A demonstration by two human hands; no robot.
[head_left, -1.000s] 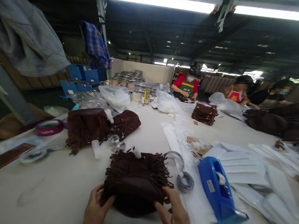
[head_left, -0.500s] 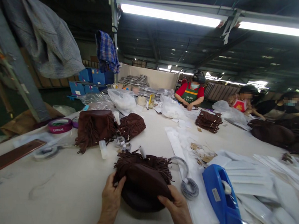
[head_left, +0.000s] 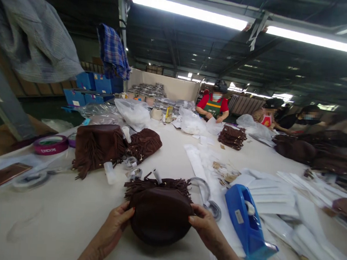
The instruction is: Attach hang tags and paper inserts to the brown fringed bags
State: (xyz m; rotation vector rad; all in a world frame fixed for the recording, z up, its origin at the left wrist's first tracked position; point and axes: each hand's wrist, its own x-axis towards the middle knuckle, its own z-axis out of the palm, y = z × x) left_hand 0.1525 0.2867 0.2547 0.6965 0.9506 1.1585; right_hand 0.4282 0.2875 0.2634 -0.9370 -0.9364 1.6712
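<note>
A dark brown fringed suede bag (head_left: 160, 210) lies on the white table (head_left: 55, 217) right in front of me. My left hand (head_left: 114, 226) grips its left edge with curled fingers. Its right edge is pinched by my right hand (head_left: 205, 226). The bag's rounded bottom faces me and its fringe points away. A grey wrapped strap coil (head_left: 213, 207) lies just right of the bag.
Two more fringed bags (head_left: 114, 146) lie at the left, with a purple tape roll (head_left: 49, 145) beyond. A blue tape dispenser (head_left: 245, 223) and white paper sheets (head_left: 277, 193) sit at the right. Several people (head_left: 213, 105) work at the far end beside stacked brown bags (head_left: 231, 136).
My hands have shifted along the bag's sides and turned it, so its smooth rounded bottom now faces me more fully. The view has swung slightly.
</note>
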